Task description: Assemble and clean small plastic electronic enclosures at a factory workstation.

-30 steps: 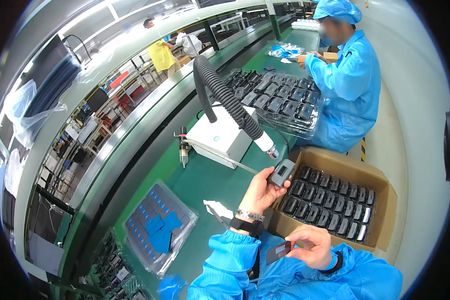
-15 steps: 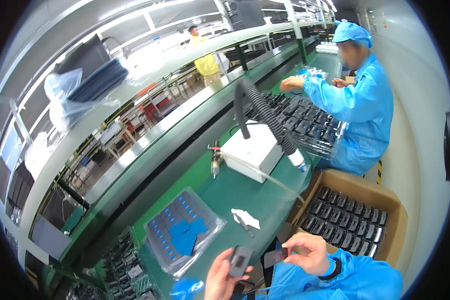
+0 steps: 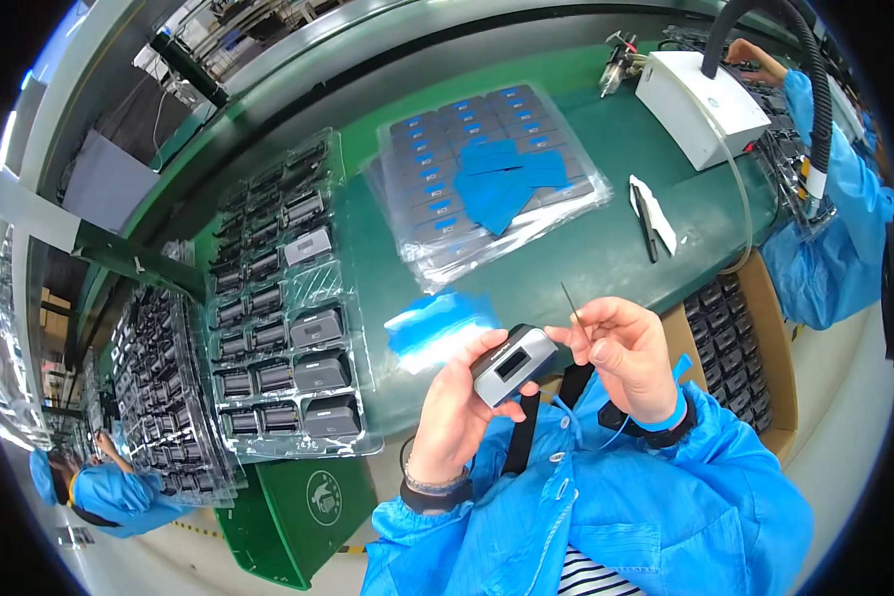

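Note:
In my left hand (image 3: 455,405) is a small grey-and-black device housing (image 3: 526,360) with a dark rectangular window, its face tilted up. My right hand (image 3: 634,360), just right of the housing, pinches a thin dark flat piece (image 3: 569,300) seen edge-on. My right fingertips come close to the housing; whether they touch it I cannot tell. Behind my hands lies a glossy blue plastic sheet (image 3: 432,326). Farther back, a clear plastic tray (image 3: 412,260) of flat grey pieces has several blue squares (image 3: 497,194) scattered on top.
To the left, a clear tray (image 3: 363,402) carries black and grey housings beside more stacked trays (image 3: 164,397). A green bin (image 3: 293,521) stands below. On the right are a dark pen-like tool (image 3: 645,226), a white box (image 3: 700,109), a black hose (image 3: 821,109), a cardboard box (image 3: 780,368) and a co-worker (image 3: 839,228).
My view has swung left and downward, bringing the left trays and green bin into sight. Both hands are closer together, and the right-hand piece has turned from flat-on to edge-on.

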A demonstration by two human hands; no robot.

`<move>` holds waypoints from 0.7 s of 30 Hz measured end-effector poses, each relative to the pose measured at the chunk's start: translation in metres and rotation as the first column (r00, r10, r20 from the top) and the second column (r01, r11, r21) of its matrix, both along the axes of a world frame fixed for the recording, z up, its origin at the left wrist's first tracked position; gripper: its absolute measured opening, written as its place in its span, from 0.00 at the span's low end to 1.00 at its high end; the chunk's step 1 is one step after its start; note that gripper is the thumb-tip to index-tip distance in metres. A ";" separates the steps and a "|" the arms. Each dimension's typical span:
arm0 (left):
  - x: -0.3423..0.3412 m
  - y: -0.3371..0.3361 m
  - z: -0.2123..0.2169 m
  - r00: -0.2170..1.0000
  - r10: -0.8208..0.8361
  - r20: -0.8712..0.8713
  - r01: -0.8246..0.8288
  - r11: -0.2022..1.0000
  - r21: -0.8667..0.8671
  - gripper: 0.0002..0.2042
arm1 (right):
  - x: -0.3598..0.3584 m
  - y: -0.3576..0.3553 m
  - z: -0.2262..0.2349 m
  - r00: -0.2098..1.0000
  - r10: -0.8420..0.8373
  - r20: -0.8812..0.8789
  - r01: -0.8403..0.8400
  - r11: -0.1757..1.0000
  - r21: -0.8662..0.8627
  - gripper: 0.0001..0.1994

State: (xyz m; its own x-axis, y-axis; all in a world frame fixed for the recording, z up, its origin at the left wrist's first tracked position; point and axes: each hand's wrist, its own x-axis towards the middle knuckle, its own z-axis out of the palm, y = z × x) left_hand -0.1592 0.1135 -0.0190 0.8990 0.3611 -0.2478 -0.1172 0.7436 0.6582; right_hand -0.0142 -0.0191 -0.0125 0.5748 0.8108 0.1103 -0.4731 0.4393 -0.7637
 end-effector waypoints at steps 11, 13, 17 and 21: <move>-0.014 0.003 -0.002 0.998 0.036 -0.047 -0.022 0.967 0.254 0.29 | -0.010 0.001 0.004 0.990 -0.103 0.099 0.108 0.993 -0.048 0.15; -0.016 0.007 -0.007 0.999 -0.025 0.023 0.020 0.978 0.209 0.28 | 0.000 -0.002 0.003 0.983 -0.130 0.127 0.139 0.988 -0.061 0.15; -0.014 0.010 -0.010 0.999 -0.016 0.046 0.009 0.991 0.137 0.28 | 0.014 -0.011 -0.001 0.964 -0.189 0.187 0.208 0.974 -0.091 0.17; -0.012 0.012 -0.014 0.999 -0.037 0.012 0.036 0.994 0.107 0.28 | 0.019 -0.016 -0.005 0.953 -0.236 0.189 0.257 0.962 -0.096 0.18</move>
